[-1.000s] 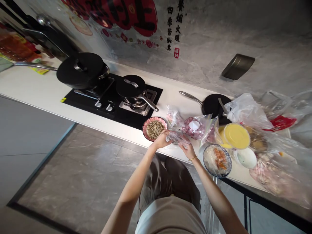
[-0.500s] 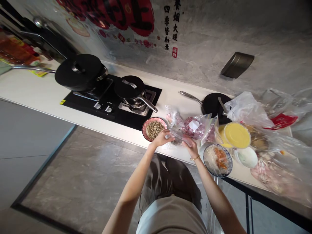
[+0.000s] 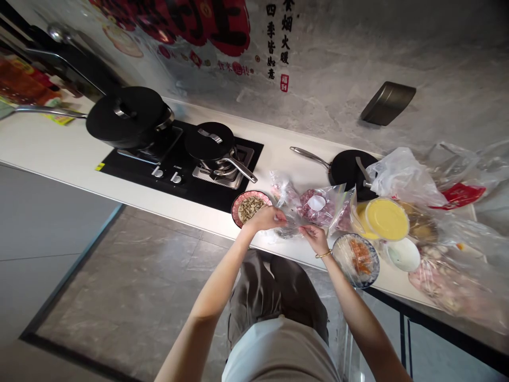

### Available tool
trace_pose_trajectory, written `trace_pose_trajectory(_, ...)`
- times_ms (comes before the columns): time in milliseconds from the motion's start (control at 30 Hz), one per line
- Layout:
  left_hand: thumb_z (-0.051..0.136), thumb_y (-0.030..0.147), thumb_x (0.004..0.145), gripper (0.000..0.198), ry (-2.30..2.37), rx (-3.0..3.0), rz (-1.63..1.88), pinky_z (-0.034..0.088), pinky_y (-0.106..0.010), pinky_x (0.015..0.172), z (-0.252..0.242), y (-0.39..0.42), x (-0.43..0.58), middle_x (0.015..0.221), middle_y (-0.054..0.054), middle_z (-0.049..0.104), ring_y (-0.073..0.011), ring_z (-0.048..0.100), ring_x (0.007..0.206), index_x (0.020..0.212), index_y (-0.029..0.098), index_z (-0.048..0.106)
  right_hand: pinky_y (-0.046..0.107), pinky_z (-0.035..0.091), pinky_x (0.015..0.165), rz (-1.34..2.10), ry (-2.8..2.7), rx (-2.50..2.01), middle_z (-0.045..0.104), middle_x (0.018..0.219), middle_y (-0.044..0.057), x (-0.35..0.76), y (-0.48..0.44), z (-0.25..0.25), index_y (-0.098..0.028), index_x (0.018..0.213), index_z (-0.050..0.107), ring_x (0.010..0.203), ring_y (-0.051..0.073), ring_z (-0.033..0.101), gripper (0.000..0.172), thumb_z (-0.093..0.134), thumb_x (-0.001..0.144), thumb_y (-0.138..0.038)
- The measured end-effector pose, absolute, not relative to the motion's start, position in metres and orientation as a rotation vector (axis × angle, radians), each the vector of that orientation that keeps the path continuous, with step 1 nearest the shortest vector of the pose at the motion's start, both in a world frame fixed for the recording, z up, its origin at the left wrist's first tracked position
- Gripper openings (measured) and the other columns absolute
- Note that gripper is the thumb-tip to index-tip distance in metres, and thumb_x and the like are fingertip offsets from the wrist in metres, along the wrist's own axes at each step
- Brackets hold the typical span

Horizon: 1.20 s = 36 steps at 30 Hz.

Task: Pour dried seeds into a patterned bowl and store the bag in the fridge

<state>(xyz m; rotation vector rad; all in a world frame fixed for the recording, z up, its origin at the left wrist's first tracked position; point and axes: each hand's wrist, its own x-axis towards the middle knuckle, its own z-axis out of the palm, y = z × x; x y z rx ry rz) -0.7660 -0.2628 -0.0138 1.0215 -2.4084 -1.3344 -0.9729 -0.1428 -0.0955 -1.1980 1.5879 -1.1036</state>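
Note:
Near the counter's front edge, a clear plastic bag (image 3: pixel 292 218) is stretched between my two hands. My left hand (image 3: pixel 269 217) has its fingers closed on the bag's left side, beside a red-rimmed plate (image 3: pixel 238 212) of chopped brownish food. On the right side, my right hand (image 3: pixel 314 237) pinches the bag's edge between thumb and fingers. Behind it lies a zip bag of reddish meat (image 3: pixel 320 206) with a white round label. The plastic hides what, if anything, is inside the bag I hold.
A lidded wok (image 3: pixel 125 119) and a lidded saucepan (image 3: pixel 210 142) stand on the hob. To the right are a black frying pan (image 3: pixel 345 167), a yellow-lidded tub (image 3: pixel 386 220), a film-covered plate (image 3: pixel 356 261), a small white bowl (image 3: pixel 404 254) and bagged pale meat (image 3: pixel 441 284).
My left hand has shifted slightly right and up over the bag. My right hand has moved a little right, its fingers now pinched on the bag's edge.

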Motion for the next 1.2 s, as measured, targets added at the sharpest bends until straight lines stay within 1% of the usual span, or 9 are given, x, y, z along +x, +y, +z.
trace_pose_trajectory(100,0.067,0.042,0.070,0.023,-2.519,1.083,-1.269,0.042,-0.024,0.074,-0.006,-0.266,-0.767,0.072,-0.002,0.071,-0.0182,0.063,0.072,0.077,0.022,0.073,0.037,0.051,0.075,-1.079,1.571,-1.243,0.071,0.079,0.007,-0.982,-0.147,-0.090,-0.015,0.079,0.069,0.076,0.021,0.065,0.031,0.065,0.073,-0.046)
trace_pose_trajectory(233,0.059,0.042,0.077,0.026,-2.586,1.101,-1.294,0.041,-0.022,0.074,-0.005,-0.267,-0.759,0.080,-0.002,0.072,-0.0166,0.063,0.076,0.081,0.021,0.073,0.034,0.050,0.074,-1.048,1.532,-1.285,0.069,0.077,0.005,-0.991,-0.147,-0.084,-0.018,0.075,0.067,0.075,0.019,0.063,0.028,0.068,0.070,-0.045)
trace_pose_trajectory(433,0.056,0.036,0.080,0.023,-2.553,1.044,-1.260,0.042,-0.023,0.073,-0.012,-0.269,-0.751,0.082,-0.003,0.071,-0.0159,0.062,0.076,0.082,0.018,0.071,0.032,0.049,0.074,-1.054,1.542,-1.401,0.066,0.076,0.005,-0.991,-0.144,-0.078,-0.019,0.075,0.064,0.075,0.018,0.061,0.027,0.060,0.078,-0.045)
trace_pose_trajectory(600,0.052,0.031,0.082,0.021,-2.591,0.957,-1.137,0.039,-0.026,0.084,-0.014,-0.268,-0.750,0.084,-0.002,0.071,-0.0162,0.060,0.079,0.080,0.019,0.069,0.032,0.048,0.075,-0.968,1.453,-1.520,0.066,0.084,0.006,-0.985,-0.149,-0.075,-0.019,0.085,0.065,0.079,0.019,0.060,0.025,0.058,0.081,-0.042)
trace_pose_trajectory(733,0.055,0.028,0.079,0.015,-2.639,0.959,-1.086,0.032,-0.030,0.094,-0.013,-0.266,-0.752,0.083,0.000,0.071,-0.0174,0.060,0.085,0.081,0.021,0.069,0.031,0.048,0.072,-0.982,1.429,-1.574,0.065,0.076,0.004,-0.980,-0.156,-0.072,-0.019,0.076,0.066,0.074,0.018,0.060,0.024,0.057,0.082,-0.041)
trace_pose_trajectory(833,0.057,0.029,0.079,0.014,-2.650,0.936,-1.069,0.028,-0.033,0.097,-0.012,-0.263,-0.756,0.082,0.000,0.071,-0.0185,0.059,0.088,0.079,0.022,0.069,0.031,0.047,0.073,-0.986,1.401,-1.588,0.065,0.077,0.004,-0.976,-0.159,-0.068,-0.020,0.076,0.066,0.075,0.018,0.060,0.024,0.057,0.082,-0.041)
trace_pose_trajectory(967,0.053,0.030,0.084,0.019,-2.662,0.905,-1.039,0.028,-0.035,0.096,-0.015,-0.258,-0.762,0.081,-0.002,0.070,-0.0188,0.059,0.087,0.079,0.020,0.068,0.031,0.047,0.075,-0.932,1.322,-1.609,0.066,0.083,0.005,-0.969,-0.163,-0.062,-0.020,0.084,0.068,0.080,0.018,0.060,0.022,0.060,0.081,-0.040)
trace_pose_trajectory(1100,0.051,0.033,0.087,0.022,-2.722,0.904,-0.964,0.031,-0.037,0.092,-0.018,-0.255,-0.765,0.082,-0.005,0.069,-0.0211,0.059,0.087,0.085,0.019,0.068,0.029,0.046,0.069,-0.923,1.347,-1.636,0.065,0.074,0.005,-0.964,-0.168,-0.056,-0.019,0.075,0.067,0.073,0.017,0.059,0.024,0.056,0.083,-0.038)
trace_pose_trajectory(1200,0.050,0.036,0.088,0.025,-2.694,0.885,-0.977,0.033,-0.037,0.092,-0.018,-0.254,-0.765,0.082,-0.006,0.069,-0.0219,0.059,0.088,0.087,0.019,0.069,0.026,0.044,0.064,-0.821,1.308,-1.669,0.067,0.080,0.004,-0.962,-0.172,-0.056,-0.019,0.084,0.068,0.070,0.015,0.059,0.024,0.057,0.083,-0.040)
